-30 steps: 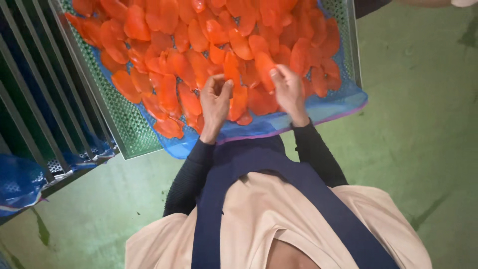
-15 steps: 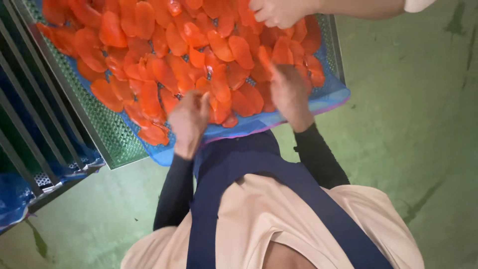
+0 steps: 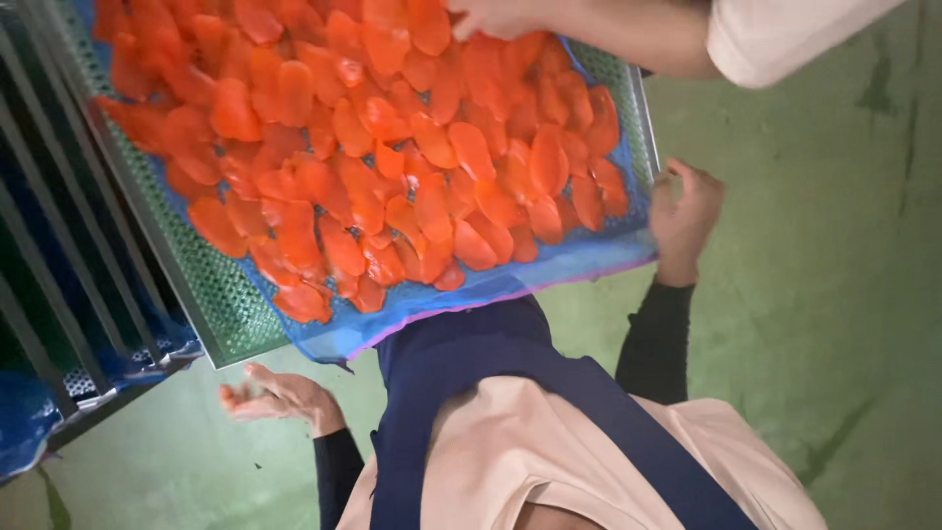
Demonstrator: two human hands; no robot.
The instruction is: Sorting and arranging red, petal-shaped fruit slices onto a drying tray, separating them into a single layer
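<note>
A worker's left hand (image 3: 280, 400) hangs open and empty below the perforated tray (image 3: 211, 294); the right hand (image 3: 685, 218), half-curled, holds nothing beside its corner. Orange fruit slices (image 3: 392, 157) cover blue mesh (image 3: 549, 270). A firm two-corner grip looks wise; a co-worker's hand (image 3: 500, 18) reaches in beyond.

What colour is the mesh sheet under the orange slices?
Blue mesh sheet, seen in the head view.

Orange slices (image 3: 392, 167) cover the green perforated tray (image 3: 211, 294) from the upper left to centre, leaving bare mesh only along its lower-left rim. A co-worker's forearm (image 3: 608, 34) bars the top edge. Dark rack rails (image 3: 59, 294) close the left side. Open green floor (image 3: 834, 294) fills the right and lower left
</note>
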